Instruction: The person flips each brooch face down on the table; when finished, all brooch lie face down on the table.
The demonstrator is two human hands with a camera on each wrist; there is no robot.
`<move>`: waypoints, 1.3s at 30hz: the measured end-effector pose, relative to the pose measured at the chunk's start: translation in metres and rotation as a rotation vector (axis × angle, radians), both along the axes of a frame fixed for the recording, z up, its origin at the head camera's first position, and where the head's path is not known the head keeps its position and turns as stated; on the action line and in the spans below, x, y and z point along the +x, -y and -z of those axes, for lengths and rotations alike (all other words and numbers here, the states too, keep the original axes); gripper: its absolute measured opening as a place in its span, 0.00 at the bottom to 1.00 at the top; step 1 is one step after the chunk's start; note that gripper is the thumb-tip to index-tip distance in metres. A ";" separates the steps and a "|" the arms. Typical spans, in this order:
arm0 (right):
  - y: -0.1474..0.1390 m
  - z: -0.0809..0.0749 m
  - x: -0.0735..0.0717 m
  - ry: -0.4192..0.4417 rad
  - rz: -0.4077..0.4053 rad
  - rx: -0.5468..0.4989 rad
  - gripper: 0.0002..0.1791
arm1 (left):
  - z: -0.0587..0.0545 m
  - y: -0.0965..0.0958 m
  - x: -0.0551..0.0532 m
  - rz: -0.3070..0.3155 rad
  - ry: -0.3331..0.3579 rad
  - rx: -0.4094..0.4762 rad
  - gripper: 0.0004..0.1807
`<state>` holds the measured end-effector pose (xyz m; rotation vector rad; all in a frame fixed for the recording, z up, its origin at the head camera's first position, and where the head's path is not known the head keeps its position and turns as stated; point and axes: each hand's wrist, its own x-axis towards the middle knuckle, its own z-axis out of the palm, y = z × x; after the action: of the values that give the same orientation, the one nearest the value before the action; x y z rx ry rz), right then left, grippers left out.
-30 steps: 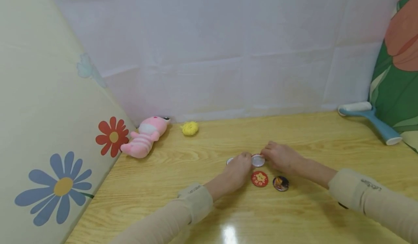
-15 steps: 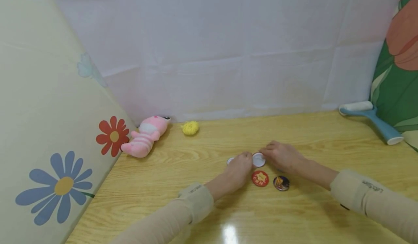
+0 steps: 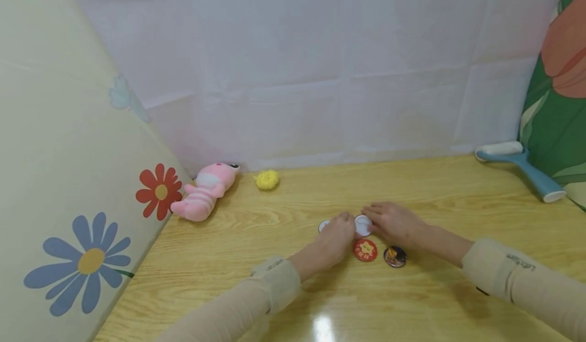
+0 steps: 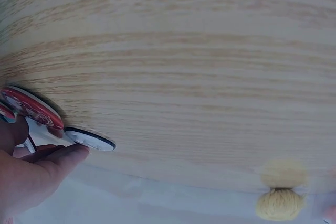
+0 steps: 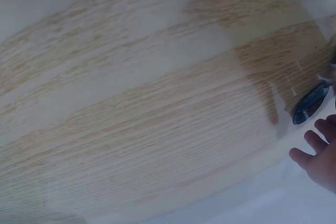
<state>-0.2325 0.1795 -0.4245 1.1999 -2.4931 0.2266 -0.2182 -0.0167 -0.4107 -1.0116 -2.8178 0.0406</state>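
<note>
Between both hands in the head view is a round button badge (image 3: 363, 225), its white back turned up. My left hand (image 3: 336, 236) pinches it from the left side. At its right edge, my right hand (image 3: 394, 222) has the thumb and fingertips closed on it. In the right wrist view the other fingers (image 5: 316, 142) of that hand stand spread. Just below the held badge lies a red badge with a yellow star (image 3: 365, 250). A dark picture badge (image 3: 394, 256) lies to the right of that. Another white-backed badge (image 4: 90, 139) lies just beyond the left fingertips, partly hidden in the head view.
A pink striped plush toy (image 3: 203, 192) and a yellow fuzzy ball (image 3: 267, 179) lie at the back left of the wooden table (image 3: 220, 276). A blue-handled lint roller (image 3: 526, 169) lies at the back right. Fabric walls enclose the table behind and on both sides.
My right hand has shifted slightly, its thumb coming down to the held badge's right edge. My left hand stays almost still, and the other badges have not moved.
</note>
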 end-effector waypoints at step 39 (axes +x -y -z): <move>-0.015 -0.008 0.009 0.250 0.048 0.025 0.25 | -0.001 0.005 -0.003 0.034 -0.011 0.026 0.21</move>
<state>-0.2233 0.1948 -0.4169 1.1833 -2.7427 0.3541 -0.2208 -0.0222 -0.4099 -1.0503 -2.7834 0.0054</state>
